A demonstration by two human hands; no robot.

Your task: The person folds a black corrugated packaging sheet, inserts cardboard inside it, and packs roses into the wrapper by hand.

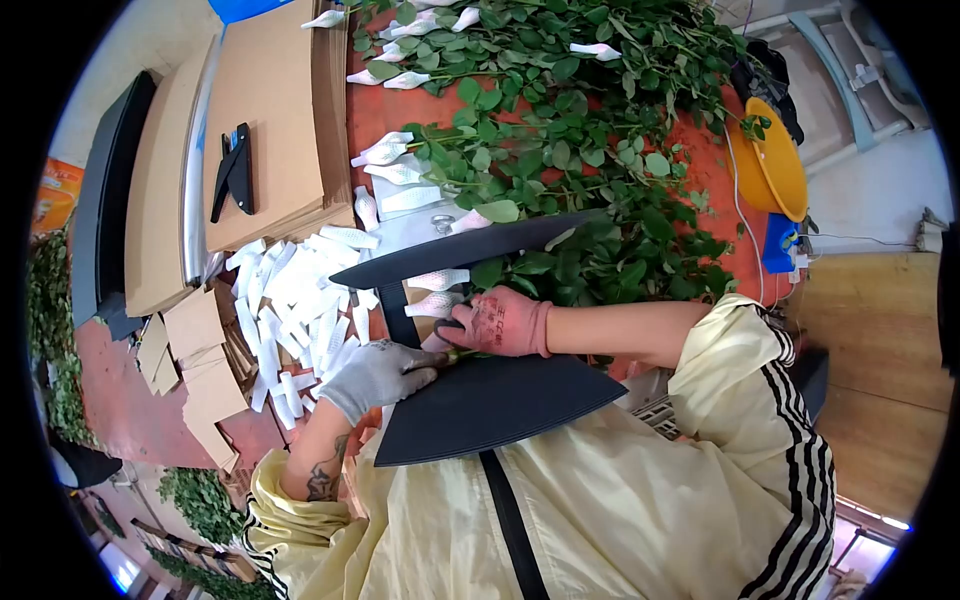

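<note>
Both gloved hands come close together just above a black fan-shaped panel (500,408) that lies in front of the person's pale yellow jacket (430,530). The left hand (382,376), in a grey-white glove, has its fingers bent inward, and the right hand (502,322), in a pinkish-red glove, is curled at the near side of a sleeved flower bud (434,305); what either one grips is hidden, so I cannot tell whether they hold anything. That bud lies below another sleeved bud, near a black curved panel (455,252). Left of the hands, a loose pile of white mesh sleeves (295,310) sits on the red surface (375,112). Beyond it, a black plier-like tool (235,175) rests on a stack of cardboard sheets (275,90). Leafy flower stems (590,140) spread across the far and right parts of the surface, with a yellow basin (770,165) near their right edge.
</note>
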